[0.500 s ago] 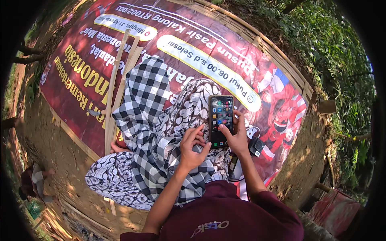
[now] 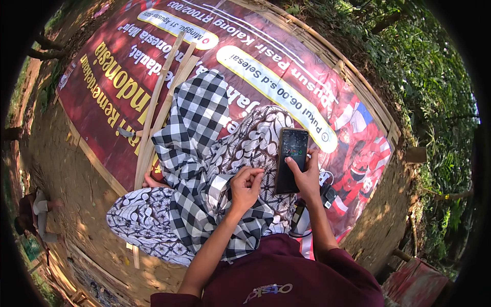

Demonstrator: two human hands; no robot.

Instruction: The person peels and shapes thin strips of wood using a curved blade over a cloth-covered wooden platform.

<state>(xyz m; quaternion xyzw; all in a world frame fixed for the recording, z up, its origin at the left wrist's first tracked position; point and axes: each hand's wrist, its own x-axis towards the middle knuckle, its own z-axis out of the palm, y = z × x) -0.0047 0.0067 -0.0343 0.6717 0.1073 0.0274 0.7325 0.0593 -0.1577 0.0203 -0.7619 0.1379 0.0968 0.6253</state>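
My right hand [image 2: 307, 178] is wrapped round a smartphone [image 2: 287, 171] with a dark case edge, held upright over my lap. Its thumb rests on the screen, which is mostly black with small coloured figures and marks. To the left of the phone, my left hand [image 2: 246, 188] is closed, fingers curled in and thumb against them, apart from the phone; nothing shows in it. Below both hands lies a black-and-white patterned cloth [image 2: 143, 222] over my legs, with a checkered cloth [image 2: 202, 110] draped across it. A bare foot [image 2: 153, 180] shows at the cloth's left edge.
I sit on a dark red printed banner [image 2: 102, 138] laid over a bamboo platform [image 2: 353, 79]. Wooden slats [image 2: 159, 115] lie left of the checkered cloth. A small black device [image 2: 328, 197] is beside my right forearm. Another person [image 2: 40, 210] is at the far left, and bushes grow at right.
The phone screen has gone from a grid of app icons to a mostly black display. My left hand has drawn back from the phone, its fingers curling closed. The view has shifted slightly.
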